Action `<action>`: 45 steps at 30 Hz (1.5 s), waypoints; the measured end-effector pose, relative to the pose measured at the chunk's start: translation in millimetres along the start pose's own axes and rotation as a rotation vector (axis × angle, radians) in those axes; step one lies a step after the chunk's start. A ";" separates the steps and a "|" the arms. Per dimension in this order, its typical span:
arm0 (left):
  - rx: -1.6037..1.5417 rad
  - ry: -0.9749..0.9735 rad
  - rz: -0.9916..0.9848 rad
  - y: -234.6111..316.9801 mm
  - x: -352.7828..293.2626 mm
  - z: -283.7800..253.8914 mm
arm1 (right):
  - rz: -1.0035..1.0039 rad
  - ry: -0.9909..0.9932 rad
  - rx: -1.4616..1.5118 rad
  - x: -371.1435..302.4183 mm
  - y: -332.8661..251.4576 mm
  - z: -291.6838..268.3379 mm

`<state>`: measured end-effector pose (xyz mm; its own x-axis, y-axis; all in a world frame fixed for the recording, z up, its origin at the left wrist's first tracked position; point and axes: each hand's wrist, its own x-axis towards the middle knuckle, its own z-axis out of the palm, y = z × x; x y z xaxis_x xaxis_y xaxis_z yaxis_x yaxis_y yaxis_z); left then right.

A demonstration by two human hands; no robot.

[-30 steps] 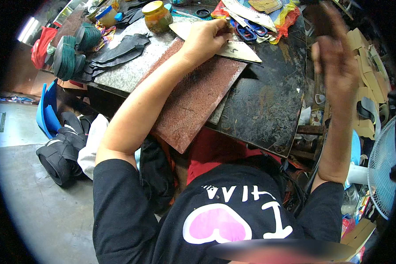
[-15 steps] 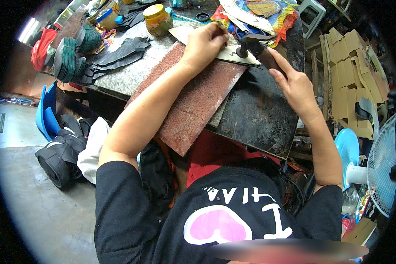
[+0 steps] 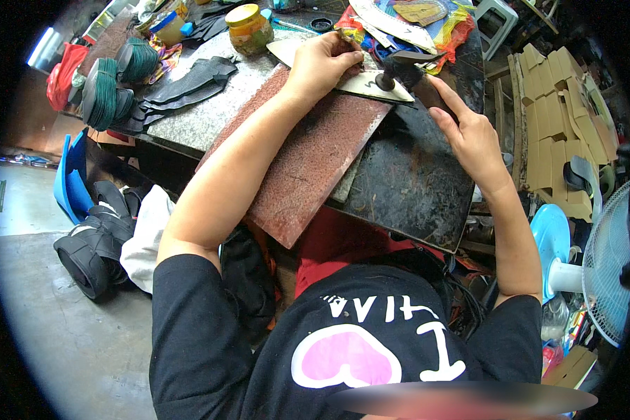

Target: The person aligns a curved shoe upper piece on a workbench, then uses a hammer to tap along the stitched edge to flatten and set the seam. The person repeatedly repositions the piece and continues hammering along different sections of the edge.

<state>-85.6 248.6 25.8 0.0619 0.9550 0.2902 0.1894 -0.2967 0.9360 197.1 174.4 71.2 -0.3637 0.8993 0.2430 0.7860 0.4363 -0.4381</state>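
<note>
My right hand [image 3: 467, 133] is closed round the handle of a hammer [image 3: 402, 70]. The hammer's round face is at the right end of a long pale pointed piece [image 3: 368, 85], like a flat shoe pattern. My left hand [image 3: 320, 64] rests over the middle of that piece, thumb and fingers pinched together. Something small and dark shows at its fingertips, too little to name. Beneath the pale piece lies a reddish-brown rough board [image 3: 311, 154], slanted across the table edge.
On the table [image 3: 413, 182] stand a yellow-lidded jar [image 3: 248, 31] and spools of green cord [image 3: 101, 94]. Black cut pieces [image 3: 192, 87] lie left, a cluttered pile [image 3: 413, 17] behind. A fan [image 3: 605, 266] and stacked cardboard pieces [image 3: 563, 119] are at the right.
My left hand has shifted slightly left and its fingers have curled closer. The hammer stays over the right end of the pale piece, with its head tilted a little differently.
</note>
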 end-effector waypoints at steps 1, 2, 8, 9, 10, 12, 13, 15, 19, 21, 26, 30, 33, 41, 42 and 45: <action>-0.032 -0.034 -0.027 1.0 0.6 -2.1 | -0.048 0.031 -0.004 0.6 0.3 0.1; -0.054 -0.062 -0.067 2.8 0.6 -3.8 | 0.019 -0.025 0.038 1.8 0.0 -1.6; 0.445 -0.070 0.243 24.8 -6.4 -2.0 | -0.213 0.155 0.343 14.9 -25.6 -55.3; 0.465 -0.038 0.303 28.6 -8.5 0.2 | -0.210 0.285 0.371 15.3 -32.0 -68.2; 0.497 -0.035 0.310 32.1 -10.8 2.1 | -0.239 0.400 0.395 16.0 -37.6 -76.2; 0.573 -0.024 0.364 37.9 -12.5 5.4 | -0.320 0.463 0.455 18.6 -45.1 -78.5; 0.576 -0.002 0.418 39.3 -12.4 8.3 | -0.281 0.475 0.496 19.2 -46.5 -71.4; 0.643 -0.013 0.463 40.0 -11.5 10.8 | -0.066 0.157 0.452 20.0 -41.7 -53.4; 0.635 0.026 0.426 32.8 -12.2 10.9 | 0.009 0.157 0.069 14.1 -15.8 -33.9; 0.641 0.023 0.343 27.8 -11.6 9.7 | -0.004 0.070 0.131 8.3 -7.6 -27.5; -0.310 0.015 -0.119 19.6 -9.0 3.3 | 0.046 -0.004 0.046 -2.8 -7.2 -12.8; -0.341 0.057 -0.076 18.3 -8.5 1.0 | 0.093 -0.057 0.142 -2.4 -3.3 -14.2; -0.216 0.034 -0.010 16.9 -7.0 6.1 | 0.161 -0.088 0.406 -1.0 3.0 -14.2; -0.189 -0.068 -0.047 15.7 -2.0 -0.8 | 0.233 -0.053 0.973 3.2 2.1 13.3; -0.168 -0.082 -0.037 16.1 -2.0 -1.7 | 0.229 -0.073 1.017 2.5 0.3 14.0; -0.114 -0.092 -0.054 18.4 -2.6 -4.8 | 0.256 -0.148 1.058 -0.9 -3.5 8.4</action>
<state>-87.0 240.6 43.2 0.1454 0.9638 0.2237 0.0832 -0.2372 0.9679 190.5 172.3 65.3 -0.3631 0.9311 -0.0358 0.0461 -0.0204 -0.9987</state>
